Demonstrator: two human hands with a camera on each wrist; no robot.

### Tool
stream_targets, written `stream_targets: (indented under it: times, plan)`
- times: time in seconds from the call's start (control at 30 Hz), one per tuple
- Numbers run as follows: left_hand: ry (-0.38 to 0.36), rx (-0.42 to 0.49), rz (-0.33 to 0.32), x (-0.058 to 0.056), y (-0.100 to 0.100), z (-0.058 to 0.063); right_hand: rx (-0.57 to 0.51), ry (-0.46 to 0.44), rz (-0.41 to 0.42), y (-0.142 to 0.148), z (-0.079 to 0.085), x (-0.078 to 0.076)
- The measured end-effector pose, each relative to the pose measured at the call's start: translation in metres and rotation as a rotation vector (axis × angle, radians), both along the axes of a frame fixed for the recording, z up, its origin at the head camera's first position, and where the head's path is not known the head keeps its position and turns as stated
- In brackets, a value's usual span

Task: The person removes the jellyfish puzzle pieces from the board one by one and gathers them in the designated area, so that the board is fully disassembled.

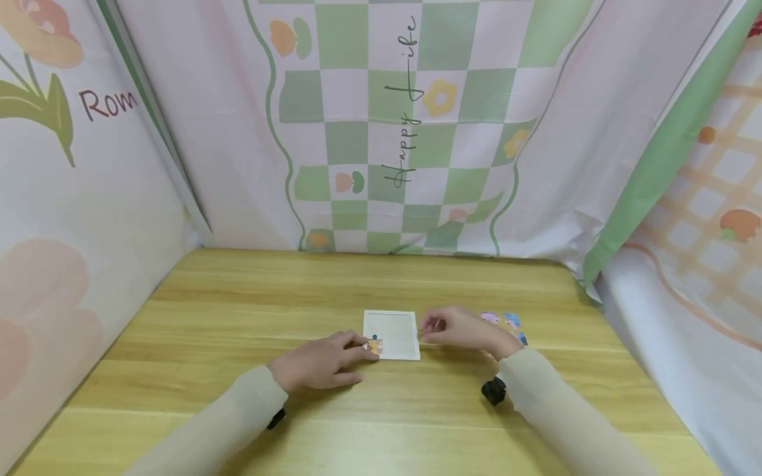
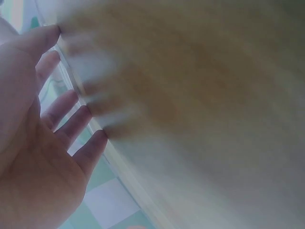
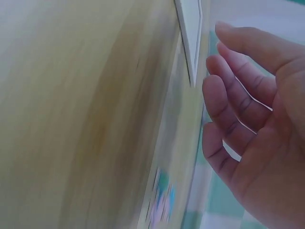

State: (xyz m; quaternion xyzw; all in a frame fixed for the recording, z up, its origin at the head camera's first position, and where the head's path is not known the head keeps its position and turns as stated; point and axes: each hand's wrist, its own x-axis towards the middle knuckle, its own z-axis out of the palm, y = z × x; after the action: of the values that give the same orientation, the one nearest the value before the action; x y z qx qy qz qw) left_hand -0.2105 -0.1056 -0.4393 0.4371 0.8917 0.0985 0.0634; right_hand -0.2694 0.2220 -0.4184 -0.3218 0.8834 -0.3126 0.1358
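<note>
A white square frame [image 1: 389, 335] with a raised rim lies flat on the wooden table. In its lower left corner sits a small colourful picture piece [image 1: 374, 346], partly covered by fingers. My left hand [image 1: 324, 362] reaches over that corner with fingers spread; in the left wrist view the fingertips [image 2: 97, 138] meet the tabletop. Beside the frame's right edge hovers my right hand [image 1: 461, 328], its fingers loosely bent. The right wrist view shows nothing between those fingers [image 3: 217, 98]. Several colourful picture pieces [image 1: 510, 322] lie right of that hand, partly hidden by it.
The wooden table [image 1: 268, 297] extends around the frame on all sides. At its back edge hangs a green and white checked curtain [image 1: 387, 145], with printed cloths [image 1: 71, 218] along the left and right. Dark wrist devices [image 1: 493, 391] show under both sleeves.
</note>
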Motion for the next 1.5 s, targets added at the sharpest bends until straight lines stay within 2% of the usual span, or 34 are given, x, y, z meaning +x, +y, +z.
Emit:
stream_targets:
  times: [0.33, 0.57, 1.03, 1.5]
  plan:
    - [-0.006, 0.005, -0.006, 0.0, 0.0, 0.001, 0.039, 0.005, 0.091, -0.048, -0.001, 0.0]
    - [0.005, 0.004, -0.02, 0.0, 0.0, 0.001, 0.042, -0.019, 0.104, -0.067, -0.005, -0.001]
    - [-0.001, 0.002, -0.022, 0.003, -0.001, 0.005, 0.062, -0.006, 0.088, -0.081, -0.011, 0.0]
    - [-0.016, -0.01, -0.006, 0.004, 0.0, 0.005, 0.026, -0.079, 0.05, -0.082, -0.009, 0.001]
